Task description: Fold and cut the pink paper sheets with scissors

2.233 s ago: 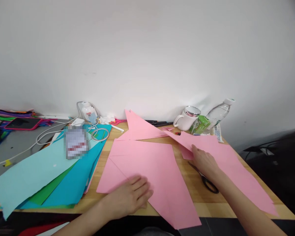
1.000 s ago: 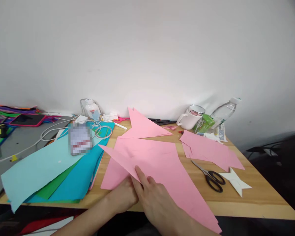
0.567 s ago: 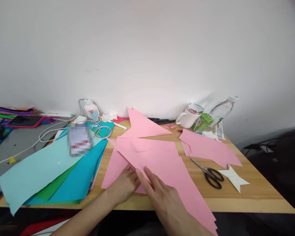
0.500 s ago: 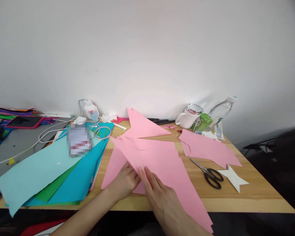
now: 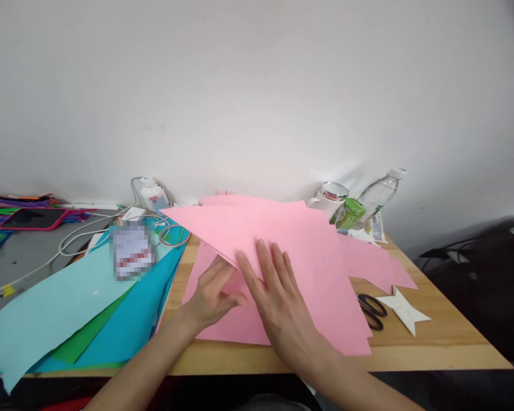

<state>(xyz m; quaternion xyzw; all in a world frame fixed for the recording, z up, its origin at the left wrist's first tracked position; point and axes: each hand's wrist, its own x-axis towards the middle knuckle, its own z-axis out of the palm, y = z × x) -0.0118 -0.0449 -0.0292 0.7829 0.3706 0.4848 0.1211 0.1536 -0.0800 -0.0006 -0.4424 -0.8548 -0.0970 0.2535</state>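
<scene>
Pink paper (image 5: 317,257) across a wooden tabletop (image 5: 449,349)

Smooth and matte, the paper runs lengthwise from four o'clock to a sharp corner at ten. The right hand (image 5: 286,308) rests flat on it, fingers slightly apart. The left hand (image 5: 212,295), nearer that corner, reaches under the slanting edge from seven o'clock, fingertips hidden, thumb apart. Black-looped scissors (image 5: 373,313) lie at the right hand's three o'clock.
</scene>
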